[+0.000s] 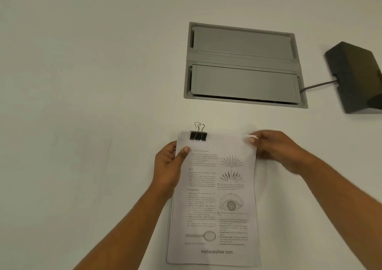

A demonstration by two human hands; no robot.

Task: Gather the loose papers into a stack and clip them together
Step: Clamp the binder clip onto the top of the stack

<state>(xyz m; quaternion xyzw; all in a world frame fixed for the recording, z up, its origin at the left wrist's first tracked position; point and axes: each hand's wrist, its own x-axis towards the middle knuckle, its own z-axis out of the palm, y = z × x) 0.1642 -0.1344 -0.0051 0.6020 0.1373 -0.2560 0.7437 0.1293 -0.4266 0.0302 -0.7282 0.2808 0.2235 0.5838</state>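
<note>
A stack of printed papers (215,207) with text and eye diagrams sits in front of me over the white table. A black binder clip (198,135) with silver wire handles grips the stack's top edge near the left corner. My left hand (168,167) holds the stack's left edge, thumb on the top sheet. My right hand (277,149) pinches the top right corner of the stack and looks slightly blurred.
A grey recessed cable box with two closed lids (244,65) is set into the white table (82,104) beyond the papers. A dark box-shaped device (357,77) with a cable running to the grey box stands at the right edge.
</note>
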